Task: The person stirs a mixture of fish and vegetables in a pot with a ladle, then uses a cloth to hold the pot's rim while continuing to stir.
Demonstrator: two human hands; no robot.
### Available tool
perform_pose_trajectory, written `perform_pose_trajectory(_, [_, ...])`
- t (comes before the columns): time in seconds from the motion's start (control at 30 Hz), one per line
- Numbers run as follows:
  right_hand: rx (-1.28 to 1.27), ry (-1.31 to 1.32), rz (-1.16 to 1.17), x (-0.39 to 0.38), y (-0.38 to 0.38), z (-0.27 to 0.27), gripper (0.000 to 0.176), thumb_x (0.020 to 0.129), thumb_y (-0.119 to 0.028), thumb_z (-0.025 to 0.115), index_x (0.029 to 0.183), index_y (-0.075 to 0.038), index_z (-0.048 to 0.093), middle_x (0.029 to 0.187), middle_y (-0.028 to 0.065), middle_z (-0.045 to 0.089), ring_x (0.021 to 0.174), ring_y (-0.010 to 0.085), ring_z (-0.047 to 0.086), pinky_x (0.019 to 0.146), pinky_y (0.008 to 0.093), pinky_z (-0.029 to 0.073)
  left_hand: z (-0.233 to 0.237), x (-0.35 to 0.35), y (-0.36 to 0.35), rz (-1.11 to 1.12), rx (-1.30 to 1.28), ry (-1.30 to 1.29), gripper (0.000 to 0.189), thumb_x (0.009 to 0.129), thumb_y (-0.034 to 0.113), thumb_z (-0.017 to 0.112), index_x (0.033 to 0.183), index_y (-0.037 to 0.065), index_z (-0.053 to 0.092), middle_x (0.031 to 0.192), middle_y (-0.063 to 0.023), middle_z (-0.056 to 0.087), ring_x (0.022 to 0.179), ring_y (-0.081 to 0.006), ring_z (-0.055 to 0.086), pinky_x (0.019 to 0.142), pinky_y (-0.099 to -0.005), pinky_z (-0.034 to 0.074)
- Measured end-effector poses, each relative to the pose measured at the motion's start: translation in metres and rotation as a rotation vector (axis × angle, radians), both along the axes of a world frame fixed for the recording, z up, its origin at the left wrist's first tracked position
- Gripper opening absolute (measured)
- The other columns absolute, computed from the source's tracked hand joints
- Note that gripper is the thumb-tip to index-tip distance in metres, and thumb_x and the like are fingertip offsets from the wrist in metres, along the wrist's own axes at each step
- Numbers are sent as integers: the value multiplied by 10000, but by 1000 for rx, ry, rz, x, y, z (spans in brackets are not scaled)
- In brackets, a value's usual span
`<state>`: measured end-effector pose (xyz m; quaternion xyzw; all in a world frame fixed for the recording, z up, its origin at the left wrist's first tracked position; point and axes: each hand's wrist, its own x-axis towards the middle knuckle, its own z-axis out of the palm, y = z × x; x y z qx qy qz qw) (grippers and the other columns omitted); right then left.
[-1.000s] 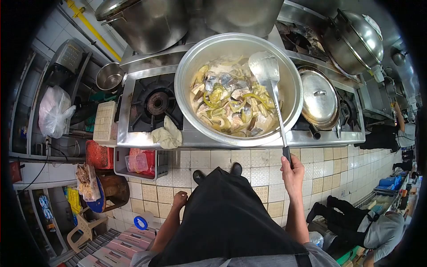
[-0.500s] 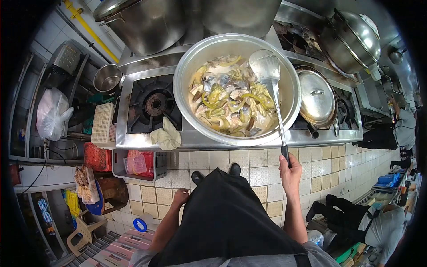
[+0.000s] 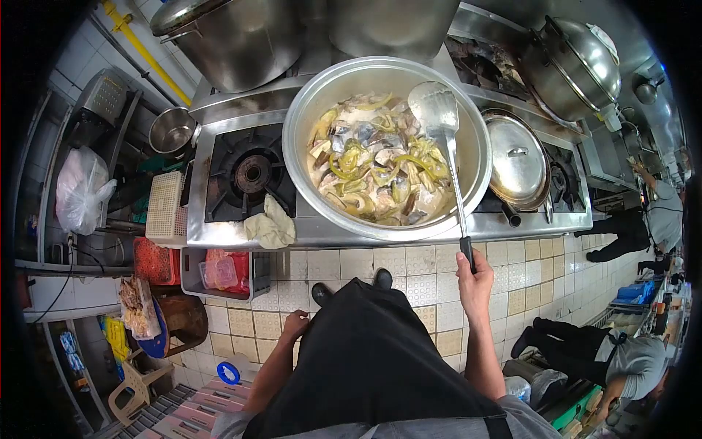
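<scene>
I am standing on a floor of square cream tiles [image 3: 409, 267] with a dimpled, non-slip surface, facing a low stainless-steel stove [image 3: 219, 235] whose front edge is smooth and dull grey. A very large round metal pan [image 3: 294, 146] is sitting on the stove right in front of me, its thin rim overhanging the near edge, and it is holding a pale, creamy stew [image 3: 373, 175] of silvery fish chunks and curling green-yellow strips. My right hand [image 3: 474, 282] is wrapping tightly around the black grip of a long steel spatula [image 3: 453, 183], whose slim shaft is crossing the near rim and whose broad, flat, rounded blade is hovering over the far right side of the stew. My left hand [image 3: 295, 323] is hanging low by the left edge of my black apron [image 3: 373, 351], fingers curling inward; I cannot tell whether they are pinching the fabric. To the left of the pan, a black cast-iron burner [image 3: 252, 173] is lying bare, with a crumpled yellowish cloth [image 3: 270, 223] slumping on the steel just beside it. To the right, a shallow domed steel lid [image 3: 516, 157] with a small handle is covering another pan. Farther left, a small shiny steel bowl [image 3: 172, 130] is sitting by the stove's corner.
</scene>
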<state>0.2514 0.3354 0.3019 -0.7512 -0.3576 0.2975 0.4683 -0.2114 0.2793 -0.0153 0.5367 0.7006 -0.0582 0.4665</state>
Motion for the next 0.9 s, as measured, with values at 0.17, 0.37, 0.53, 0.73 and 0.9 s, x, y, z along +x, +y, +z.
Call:
perform_pose_trajectory(0.17, [-15, -19, -11, -2, 3, 1, 265, 1001, -199, 653, 1062, 58, 676, 694, -47, 504, 628, 42, 421, 535, 244, 344, 5, 0, 3, 70, -38, -24, 328, 796, 205, 655, 1084, 76, 744, 1072, -227, 730, 1051, -377, 697, 943, -436, 542])
perform_pose_trajectory(0.37, [-1, -4, -17, -5, 4, 1, 245, 1004, -190, 649, 1071, 44, 673, 691, -50, 503, 626, 36, 420, 534, 239, 345, -10, -4, 3, 27, -9, -28, 317, 808, 210, 644, 1077, 77, 745, 1058, -231, 730, 1039, -380, 700, 930, -440, 545])
perform_pose_trajectory(0.53, [37, -24, -19, -2, 3, -7, 241, 1002, -181, 649, 1076, 48, 675, 697, -51, 508, 635, 37, 417, 539, 241, 348, -5, 0, 5, 49, -26, -43, 309, 816, 221, 640, 1069, 81, 747, 1043, -233, 731, 1020, -382, 705, 919, -442, 550])
perform_pose_trajectory(0.73, [13, -77, -13, -3, 4, -3, 256, 994, -161, 650, 1094, 73, 675, 717, -37, 531, 653, 48, 423, 552, 250, 361, -10, 0, 3, 59, -30, -49, 295, 831, 244, 643, 1058, 91, 754, 1026, -228, 735, 999, -379, 712, 906, -443, 557])
perform_pose_trajectory(0.9, [-35, -65, -15, -3, 3, -1, 273, 996, -229, 659, 1078, 31, 677, 714, -34, 536, 656, 56, 480, 579, 234, 399, -15, -2, 1, 77, -46, -37, 292, 844, 258, 648, 1066, 103, 756, 1031, -222, 736, 1001, -379, 710, 907, -445, 558])
